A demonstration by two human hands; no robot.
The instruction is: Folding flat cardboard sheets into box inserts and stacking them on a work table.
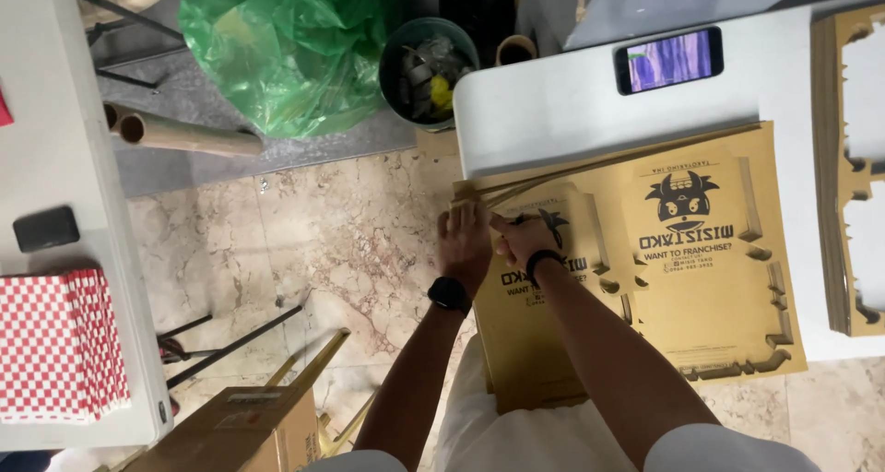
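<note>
The left hand is closed in a pinch on the left edge of the top brown die-cut sheet, fingers curled over it at the left edge of the white table. The right hand, just beside it and touching, grips the same edge with thumb and fingers shut on the card. The sheet belongs to a stack that lies along the table's front edge and overhangs its front left corner, above the marble floor.

The risks, as I judge them: the overhanging part has no support, so a pull toward the body could drag several sheets off the corner at once. The perforated tabs are thin, and a sideways tug may tear them. 2 sheets may cling together at the pinched edge, which bows up there.

Each sheet carries a black cartoon-head logo with black lettering under it, printed upside down from this view, near the stack's middle. A second pile of punched card sits at the table's right edge. A phone with a lit purple screen lies near the back edge. On another table at the left rests a pile of red-and-white chequered paper. A green plastic bag and a round bin stand on the floor beyond
</note>
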